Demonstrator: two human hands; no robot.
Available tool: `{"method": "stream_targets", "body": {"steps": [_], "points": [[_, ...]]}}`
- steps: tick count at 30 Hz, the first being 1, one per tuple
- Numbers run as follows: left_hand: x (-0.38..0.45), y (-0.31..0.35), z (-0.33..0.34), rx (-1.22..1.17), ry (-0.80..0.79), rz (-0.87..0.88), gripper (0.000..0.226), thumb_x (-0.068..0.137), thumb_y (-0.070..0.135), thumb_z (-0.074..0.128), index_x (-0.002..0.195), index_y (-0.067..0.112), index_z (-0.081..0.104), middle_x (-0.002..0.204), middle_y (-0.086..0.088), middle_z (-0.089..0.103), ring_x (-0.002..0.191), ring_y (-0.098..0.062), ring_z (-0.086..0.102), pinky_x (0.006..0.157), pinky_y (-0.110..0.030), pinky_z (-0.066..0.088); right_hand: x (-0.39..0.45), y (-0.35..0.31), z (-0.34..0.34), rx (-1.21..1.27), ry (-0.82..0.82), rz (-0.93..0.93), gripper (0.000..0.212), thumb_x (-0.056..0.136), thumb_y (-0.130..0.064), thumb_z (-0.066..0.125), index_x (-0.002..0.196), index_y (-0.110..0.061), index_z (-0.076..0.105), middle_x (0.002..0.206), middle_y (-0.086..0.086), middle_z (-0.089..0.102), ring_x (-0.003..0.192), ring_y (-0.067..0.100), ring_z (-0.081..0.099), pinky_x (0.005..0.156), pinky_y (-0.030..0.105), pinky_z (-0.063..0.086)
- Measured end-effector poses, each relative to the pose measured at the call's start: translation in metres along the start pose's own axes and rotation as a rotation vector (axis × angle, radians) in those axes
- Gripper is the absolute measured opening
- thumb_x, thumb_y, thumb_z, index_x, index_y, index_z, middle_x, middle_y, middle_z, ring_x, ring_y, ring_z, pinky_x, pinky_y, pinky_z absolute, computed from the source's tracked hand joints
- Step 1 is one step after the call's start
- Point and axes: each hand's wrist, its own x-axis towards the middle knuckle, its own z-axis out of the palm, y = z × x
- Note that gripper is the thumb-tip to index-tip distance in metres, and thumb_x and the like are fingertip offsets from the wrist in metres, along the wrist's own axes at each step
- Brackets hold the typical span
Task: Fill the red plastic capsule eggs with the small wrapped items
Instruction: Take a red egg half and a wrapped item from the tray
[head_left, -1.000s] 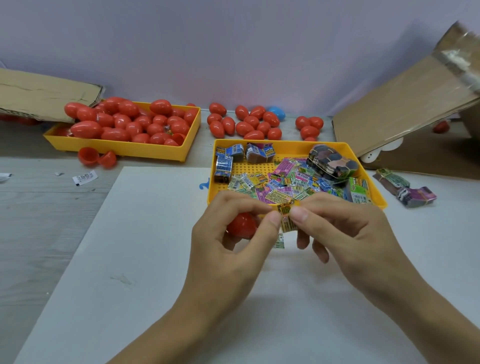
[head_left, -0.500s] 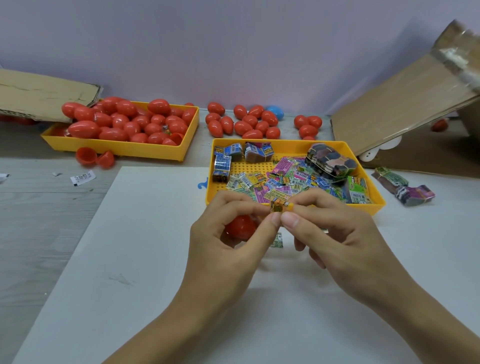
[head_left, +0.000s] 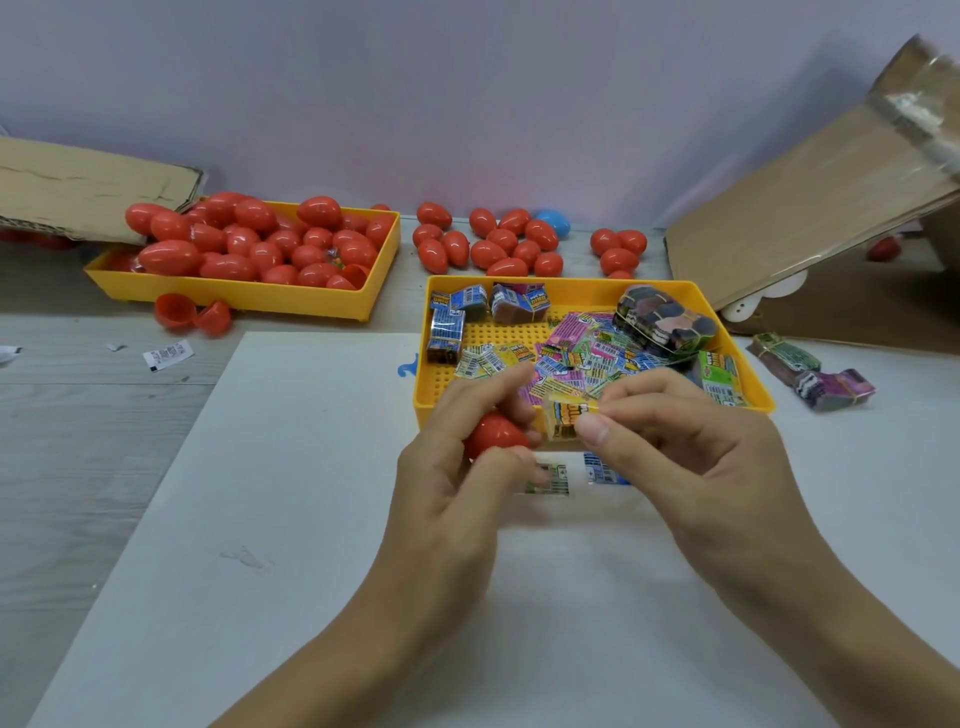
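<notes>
Hands meet just in front of the yellow tray (head_left: 754, 384) of wrapped items on the white surface (head_left: 270, 493): left hand (head_left: 457, 483) grips a red capsule egg (head_left: 493, 435), right hand (head_left: 691, 441) pinches a small yellow wrapped item (head_left: 569, 415) beside it.

The eggs (head_left: 244, 244) are glossy, smooth red plastic, as is the yellow tray (head_left: 571, 291) with its dimpled floor. The small packets (head_left: 571, 358) look like shiny printed film. The mat (head_left: 260, 519) is matt white; the cardboard (head_left: 779, 218) is dull brown, and the tabletop (head_left: 62, 441) shows grey woodgrain.
</notes>
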Motion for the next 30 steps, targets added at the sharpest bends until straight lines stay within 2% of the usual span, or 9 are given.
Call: {"method": "stream_targets", "body": {"steps": [3,7,11,14,17,20,24,26,30], "points": [[0.000,0.000,0.002,-0.051,0.045,-0.020,0.051,0.085,0.009,0.048,0.132,0.024,0.061,0.106,0.001,0.055,0.083,-0.019,0.066,0.079,-0.032,0.056,0.000,0.001,-0.001,-0.047,0.010,-0.004,0.008,0.079,-0.039,0.073,0.081,-0.032,0.077,0.089,-0.009,0.065,0.080,0.016,0.060,0.065,0.039,0.049],[-0.001,0.004,0.007,0.023,0.100,0.100,0.046,0.095,0.011,0.048,0.139,0.022,0.050,0.113,-0.003,0.050,0.085,-0.019,0.071,0.079,-0.023,0.057,0.001,0.002,0.000,-0.046,0.011,0.000,0.011,0.078,-0.038,0.069,0.081,-0.032,0.077,0.089,-0.008,0.064,0.080,0.014,0.060,0.065,0.041,0.049],[-0.001,0.007,0.009,0.010,0.126,0.190,0.044,0.089,0.005,0.062,0.127,0.023,0.048,0.109,0.000,0.060,0.101,-0.022,0.066,0.080,-0.026,0.057,-0.001,0.002,0.002,-0.023,-0.005,-0.012,0.008,0.081,-0.036,0.071,0.080,-0.031,0.077,0.089,-0.007,0.064,0.081,0.015,0.061,0.065,0.041,0.051],[-0.001,0.008,0.007,0.019,0.112,0.218,0.040,0.087,0.011,0.068,0.122,0.020,0.051,0.109,-0.001,0.066,0.107,-0.024,0.066,0.083,-0.028,0.056,-0.001,0.001,0.003,-0.004,0.000,-0.018,0.014,0.080,-0.044,0.073,0.080,-0.031,0.077,0.089,-0.007,0.064,0.081,0.014,0.062,0.066,0.036,0.051],[-0.001,0.010,0.007,-0.025,0.102,0.217,0.037,0.086,0.014,0.068,0.120,0.017,0.053,0.111,-0.003,0.068,0.111,-0.024,0.065,0.083,-0.027,0.056,0.001,-0.001,0.000,0.008,0.036,-0.013,0.021,0.080,-0.044,0.072,0.078,-0.024,0.077,0.088,-0.004,0.065,0.082,0.013,0.064,0.067,0.032,0.054],[-0.001,0.009,0.007,-0.060,0.100,0.199,0.032,0.087,0.012,0.067,0.117,0.014,0.057,0.113,-0.004,0.069,0.113,-0.023,0.066,0.084,-0.024,0.056,0.002,-0.002,-0.001,0.064,0.028,0.002,0.016,0.079,-0.035,0.070,0.076,-0.020,0.076,0.086,-0.004,0.066,0.080,0.007,0.064,0.067,0.021,0.054],[-0.002,0.005,0.006,-0.010,0.080,0.192,0.023,0.085,0.010,0.069,0.108,0.012,0.064,0.113,-0.005,0.066,0.112,-0.024,0.065,0.084,-0.025,0.057,0.001,-0.004,0.001,0.086,-0.030,-0.009,0.017,0.078,-0.039,0.067,0.075,-0.024,0.075,0.086,-0.004,0.065,0.080,0.008,0.063,0.067,0.022,0.052],[-0.001,0.004,0.005,0.022,0.075,0.205,0.021,0.084,0.005,0.069,0.104,0.012,0.065,0.113,-0.007,0.062,0.113,-0.027,0.063,0.083,-0.026,0.057,0.001,-0.005,0.001,0.104,-0.042,-0.017,0.014,0.080,-0.034,0.067,0.076,-0.024,0.075,0.085,-0.005,0.064,0.080,0.007,0.062,0.067,0.022,0.052],[-0.001,0.005,0.005,0.021,0.056,0.229,0.023,0.084,0.000,0.068,0.103,0.013,0.067,0.110,-0.009,0.059,0.107,-0.022,0.064,0.082,-0.022,0.056,0.002,-0.004,0.002,0.145,-0.062,-0.024,0.011,0.081,-0.028,0.066,0.081,-0.020,0.073,0.082,-0.009,0.063,0.076,0.003,0.060,0.066,0.014,0.047]]}}
